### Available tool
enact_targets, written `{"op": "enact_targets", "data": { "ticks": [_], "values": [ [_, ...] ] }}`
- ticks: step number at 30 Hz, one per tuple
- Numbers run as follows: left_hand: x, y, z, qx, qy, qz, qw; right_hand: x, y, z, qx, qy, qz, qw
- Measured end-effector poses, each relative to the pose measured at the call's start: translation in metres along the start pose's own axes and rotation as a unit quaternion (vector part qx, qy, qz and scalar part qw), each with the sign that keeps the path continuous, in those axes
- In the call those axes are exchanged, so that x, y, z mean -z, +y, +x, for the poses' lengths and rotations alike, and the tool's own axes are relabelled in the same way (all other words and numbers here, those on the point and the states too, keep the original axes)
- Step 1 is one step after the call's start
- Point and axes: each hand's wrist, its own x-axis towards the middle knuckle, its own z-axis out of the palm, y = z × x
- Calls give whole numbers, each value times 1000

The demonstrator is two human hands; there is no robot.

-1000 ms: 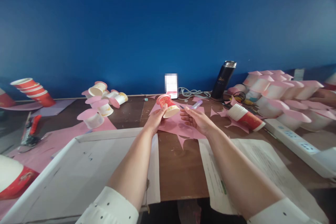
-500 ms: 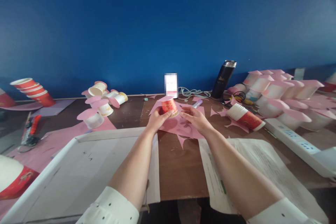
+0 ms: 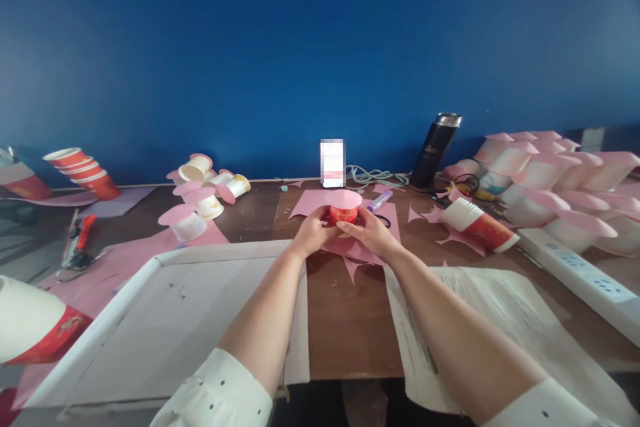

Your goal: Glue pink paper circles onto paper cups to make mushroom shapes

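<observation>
A red paper cup with gold print sits roughly vertical between the left hand and right hand, its upper end capped by a wider pink paper disc.

You're at a craft workspace (home or workshop, unclear): brown wood-look table, plain blue wall, jagged pink paper offcuts, stacked red-and-white paper cups.

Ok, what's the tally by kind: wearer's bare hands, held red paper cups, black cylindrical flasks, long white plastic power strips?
Bare left hand and bare right hand: 2
Held red paper cup: 1
Black cylindrical flask: 1
Long white plastic power strip: 1
Total: 5
</observation>
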Motion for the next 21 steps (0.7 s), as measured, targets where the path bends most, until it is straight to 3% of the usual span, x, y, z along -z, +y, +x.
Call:
{"op": "enact_targets", "data": {
  "ticks": [6, 9, 13, 16, 18, 21],
  "values": [
    [0, 2, 0, -12, -26, -7, 1000, -2, 6, 1, -13, 34, 4, 999],
    [5, 2, 2, 15, 13, -19, 1000, -3, 10, 2, -37, 47, 31, 998],
    [21, 2, 8, 55, 98, -11, 994, -3, 13, 3, -62, 42, 66, 995],
    [41, 1, 13, 74, 196, 4, 978, -2, 11, 2, -75, 29, 78, 994],
    [58, 0, 14, 97, 272, 51, 956, -2, 9, 0, -74, 19, 83, 994],
    [90, -5, 5, 113, 373, 200, 899, -3, 5, -1, -64, 12, 81, 995]
  ]
}}
